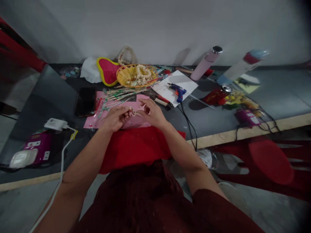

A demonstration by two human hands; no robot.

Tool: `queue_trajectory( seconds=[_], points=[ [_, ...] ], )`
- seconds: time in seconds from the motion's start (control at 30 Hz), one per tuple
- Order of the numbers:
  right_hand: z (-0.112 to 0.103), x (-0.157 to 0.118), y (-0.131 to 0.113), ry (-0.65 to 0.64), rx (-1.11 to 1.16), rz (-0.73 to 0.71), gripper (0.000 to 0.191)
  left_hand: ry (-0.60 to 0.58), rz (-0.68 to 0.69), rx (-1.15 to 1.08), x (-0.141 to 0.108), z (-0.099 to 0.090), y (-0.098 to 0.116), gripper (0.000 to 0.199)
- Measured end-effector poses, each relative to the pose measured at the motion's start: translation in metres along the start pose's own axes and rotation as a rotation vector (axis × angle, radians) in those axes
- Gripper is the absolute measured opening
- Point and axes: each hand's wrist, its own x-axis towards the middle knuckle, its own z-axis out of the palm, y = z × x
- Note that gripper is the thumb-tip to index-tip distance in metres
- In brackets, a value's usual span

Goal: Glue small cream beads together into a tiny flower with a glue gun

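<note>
A short, knobbly cream-coloured strand [134,112] hangs over the pink sheet, its small bumps too blurred to name. My left hand [117,117] is closed, pinching the strand's left end between thumb and fingertips. On the other side, my right hand [153,112] has its thumb and forefinger apart in a curve, the thumb close by the strand's right end; I cannot tell whether it touches. Under both hands lie the pink sheet [114,108] and a red cloth [136,145] across the table edge.
Behind the hands stands a yellow wicker basket [126,76] with more cream strands, beside green-marked sticks [119,94]. To the right are a blue glue gun [178,90] on white paper, a pink flask [205,64] and a red can [216,96]. A phone [86,101] lies left.
</note>
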Motion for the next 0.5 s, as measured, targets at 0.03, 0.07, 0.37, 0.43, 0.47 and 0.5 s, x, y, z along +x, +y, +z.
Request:
queue_trajectory(
  seconds=[0.03,0.07,0.37,0.43,0.47,0.5],
  points=[
    [-0.009,0.002,0.005,0.039,-0.030,0.023,0.039,0.004,0.011,-0.032,0.000,0.000,0.001,0.013],
    [-0.021,0.004,0.012,0.078,-0.072,0.055,0.035,-0.003,0.019,-0.059,0.000,0.000,0.002,0.013],
    [-0.127,0.003,0.114,0.205,-0.650,0.734,0.039,-0.018,0.053,-0.122,0.004,-0.005,-0.001,0.013],
    [-0.132,0.001,0.125,0.128,-0.569,0.894,0.042,-0.025,0.059,-0.131,0.004,-0.006,-0.001,0.014],
    [-0.132,0.001,0.128,0.105,-0.513,0.951,0.041,-0.027,0.059,-0.130,0.004,-0.006,-0.001,0.013],
    [-0.131,0.001,0.131,0.099,-0.459,0.993,0.039,-0.028,0.057,-0.129,0.004,-0.006,-0.001,0.013]
  ],
)
